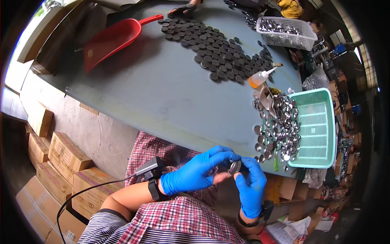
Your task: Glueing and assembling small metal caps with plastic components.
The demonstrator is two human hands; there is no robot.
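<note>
Just in front of the table's near edge, I hold a small round metal cap (234, 167) between both hands. My left hand (197, 168), in a blue glove with the thumb tip bare, pinches it from the left. The blue-gloved fingers of my right hand (252, 183) close on its other side. A heap of shiny metal caps (284, 118) lies on the table to the right, against a mint-green plastic basket (333, 126). Farther off, many dark round discs (227, 55) are spread flat in a band. A squeeze bottle (258, 79) with orange liquid stands between discs and caps.
A red dustpan (118, 38) rests on the far left of the grey table (162, 97). Another person's gloved hand (183, 9) touches the far discs. A white basket (286, 30) holds shiny pieces. Cardboard boxes (67, 152) are stacked on the floor at left.
</note>
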